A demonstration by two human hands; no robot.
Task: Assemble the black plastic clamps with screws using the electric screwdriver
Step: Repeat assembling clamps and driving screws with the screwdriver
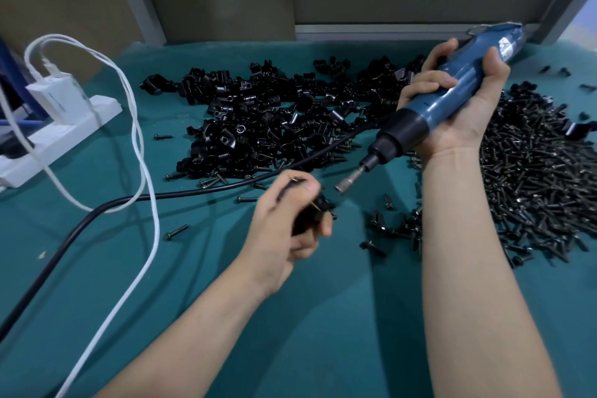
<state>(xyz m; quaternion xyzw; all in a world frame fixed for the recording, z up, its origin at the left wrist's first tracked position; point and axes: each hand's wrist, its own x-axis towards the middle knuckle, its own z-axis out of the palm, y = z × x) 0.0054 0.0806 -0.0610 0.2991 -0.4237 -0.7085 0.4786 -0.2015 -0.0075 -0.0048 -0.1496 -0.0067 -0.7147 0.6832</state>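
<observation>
Head view: left hand [284, 229] fingers curl round blurred black clamp [310, 215], centre of table [290, 326]. Right hand [462, 113] grips electric screwdriver [452, 87], bit just short of clamp. Far clamp pile [274, 119] and right screw pile [533, 184] are large: most work likely remains.

Single head-worn wide-angle view; faces forward and down; close above left hand [284, 229], right hand [458, 107], green tabletop [339, 333].
</observation>
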